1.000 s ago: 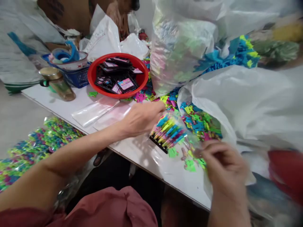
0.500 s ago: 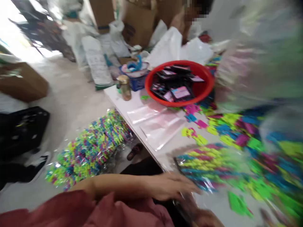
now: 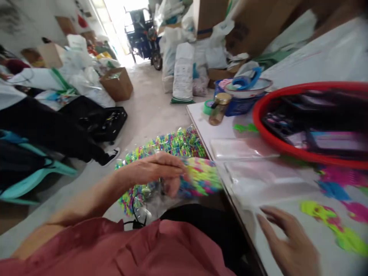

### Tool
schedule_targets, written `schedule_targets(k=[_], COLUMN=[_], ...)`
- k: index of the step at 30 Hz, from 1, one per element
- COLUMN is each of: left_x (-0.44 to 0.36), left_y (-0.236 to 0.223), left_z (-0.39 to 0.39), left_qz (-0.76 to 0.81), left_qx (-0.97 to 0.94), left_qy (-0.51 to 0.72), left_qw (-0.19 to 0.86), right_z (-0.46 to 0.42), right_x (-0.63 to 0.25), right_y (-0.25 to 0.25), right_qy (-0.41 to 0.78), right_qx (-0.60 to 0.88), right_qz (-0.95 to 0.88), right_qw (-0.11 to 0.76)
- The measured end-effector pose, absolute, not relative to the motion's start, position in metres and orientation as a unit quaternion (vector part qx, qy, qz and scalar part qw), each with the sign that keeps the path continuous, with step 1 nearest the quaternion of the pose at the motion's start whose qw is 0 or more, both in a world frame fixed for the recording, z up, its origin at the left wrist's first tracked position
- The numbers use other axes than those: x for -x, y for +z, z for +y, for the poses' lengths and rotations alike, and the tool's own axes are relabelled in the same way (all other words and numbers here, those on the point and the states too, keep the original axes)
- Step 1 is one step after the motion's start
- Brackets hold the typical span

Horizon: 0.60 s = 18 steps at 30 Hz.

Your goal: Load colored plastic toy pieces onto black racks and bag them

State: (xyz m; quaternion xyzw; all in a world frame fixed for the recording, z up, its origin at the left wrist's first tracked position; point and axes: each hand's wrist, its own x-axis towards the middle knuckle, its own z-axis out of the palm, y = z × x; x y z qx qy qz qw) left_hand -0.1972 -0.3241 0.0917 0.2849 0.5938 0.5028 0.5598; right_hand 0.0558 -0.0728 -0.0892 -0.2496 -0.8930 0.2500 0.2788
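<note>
The left hand (image 3: pixel 165 168) grips one end of a colourful packet (image 3: pixel 204 174), leaving its length free beside the table (image 3: pixel 205 130), above similar packets (image 3: pixel 169 145). The right hand (image 3: pixel 293 241), fingers parted, holds nothing near clear bags (image 3: pixel 244 148), seemingly laid within easy reach.

**Print in View, No Word Legible**

No text, brand or number could be read. The upright white woven sack (image 3: pixel 183 73) on the floor bore lines of printing too small to make out. A dark printed mark on the large brown cardboard box (image 3: pixel 258 23) was blurred. Faint reddish marks on the white plastic sheeting (image 3: pixel 324 63) were indistinct. In the round red plastic basin (image 3: pixel 260 122), a pink-and-blue rectangular label (image 3: pixel 339 141) on a flat black pack (image 3: pixel 324 119) was smeared beyond reading.
</note>
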Motion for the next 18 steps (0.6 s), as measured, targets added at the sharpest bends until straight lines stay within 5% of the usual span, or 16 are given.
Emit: schedule_targets(k=[8,18], left_x=[0.242,0.234], left_y=[-0.013,-0.033], left_z=[-0.484,-0.621], left_qz=[0.775,0.708], left_qx=[0.050,0.333], left_qy=[0.463,0.583], left_qw=[0.427,0.220], right_z=[-0.088,-0.084], right_x=[0.028,0.024], right_y=[-0.159,-0.159], right_qy=[0.063,0.054], right_qx=[0.136,0.118], right_qz=[-0.963,-0.960], right_qw=[0.224,0.248])
